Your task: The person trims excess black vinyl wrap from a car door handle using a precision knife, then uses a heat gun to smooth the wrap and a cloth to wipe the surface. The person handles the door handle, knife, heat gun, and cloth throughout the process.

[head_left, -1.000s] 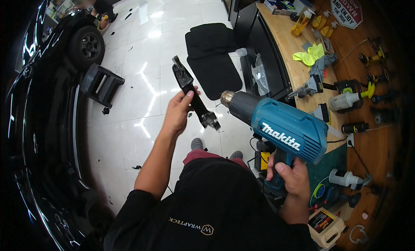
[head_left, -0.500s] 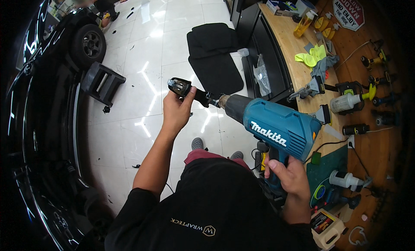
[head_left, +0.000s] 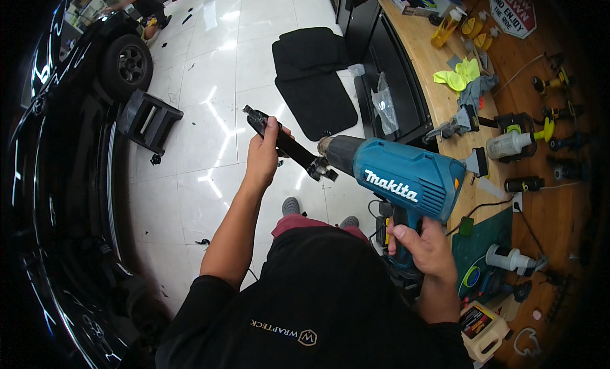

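Note:
My left hand (head_left: pixel 261 158) is closed around a glossy black car door handle (head_left: pixel 293 148), thumb on top. The handle slants down to the right, its hooked mounting end just below the nozzle of a teal heat gun (head_left: pixel 413 176). A small gap seems to lie between the nozzle and the handle, though I cannot tell how deep it is. With my right hand (head_left: pixel 429 245) I hold the heat gun by its grip, nozzle pointing left. Part of that grip is hidden behind my fingers.
A black car (head_left: pixel 63 197) stands along the left, with a black step stool (head_left: pixel 149 124) beside it. Black mats (head_left: pixel 318 102) lie on the tiled floor ahead. On my right is a wooden workbench (head_left: pixel 416 57) with bottles, cloths and tools. Another person (head_left: pixel 146 5) is at the far left.
My left hand has turned the door handle, so its right end now dips lower and a different side faces up. The heat gun has shifted slightly left.

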Demonstrator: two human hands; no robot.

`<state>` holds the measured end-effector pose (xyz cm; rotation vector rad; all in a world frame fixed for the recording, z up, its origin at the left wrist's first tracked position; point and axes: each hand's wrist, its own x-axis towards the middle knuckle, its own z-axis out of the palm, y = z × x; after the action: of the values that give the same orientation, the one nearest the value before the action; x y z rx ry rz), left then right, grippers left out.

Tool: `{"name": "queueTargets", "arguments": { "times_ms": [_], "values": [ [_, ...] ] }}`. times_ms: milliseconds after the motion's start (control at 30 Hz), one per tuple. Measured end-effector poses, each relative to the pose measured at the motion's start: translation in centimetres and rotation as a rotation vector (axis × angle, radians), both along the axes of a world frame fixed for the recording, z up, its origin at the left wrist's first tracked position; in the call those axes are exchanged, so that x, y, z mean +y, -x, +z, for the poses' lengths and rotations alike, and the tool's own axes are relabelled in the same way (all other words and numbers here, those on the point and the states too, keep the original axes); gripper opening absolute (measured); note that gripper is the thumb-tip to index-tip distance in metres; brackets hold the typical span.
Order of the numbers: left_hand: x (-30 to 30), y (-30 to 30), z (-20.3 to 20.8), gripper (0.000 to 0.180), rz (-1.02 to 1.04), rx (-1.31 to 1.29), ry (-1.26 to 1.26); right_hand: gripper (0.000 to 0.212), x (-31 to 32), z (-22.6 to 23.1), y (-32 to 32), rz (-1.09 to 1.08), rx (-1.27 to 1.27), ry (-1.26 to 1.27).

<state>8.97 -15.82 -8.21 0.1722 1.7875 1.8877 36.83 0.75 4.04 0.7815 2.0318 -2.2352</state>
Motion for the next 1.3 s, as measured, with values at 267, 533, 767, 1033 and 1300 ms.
{"name": "queueTargets", "arguments": {
  "times_ms": [267,533,767,1033,1300],
  "values": [
    [-0.5,-0.2,-2.7,0.026,-0.002,0.008,0.041,0.041,0.7,-1.1,-2.2,-0.056,-0.021,0.081],
    [-0.4,1.3,-0.1,0.034,0.123,0.279,0.098,0.042,1.0,-2.0,-1.5,-0.016,0.035,0.134],
    [-0.1,1.7,0.6,0.037,0.075,0.430,0.289,0.035,1.5,-2.1,-1.9,-0.244,0.038,0.240],
    [0.3,3.3,2.6,0.046,0.181,0.607,0.316,0.027,1.8,-1.7,-1.3,-0.132,0.103,0.192],
    [2.4,3.7,5.0,0.038,-0.022,0.781,0.415,0.028,2.0,-2.2,-2.2,-0.135,0.064,0.140]
  ]
}}
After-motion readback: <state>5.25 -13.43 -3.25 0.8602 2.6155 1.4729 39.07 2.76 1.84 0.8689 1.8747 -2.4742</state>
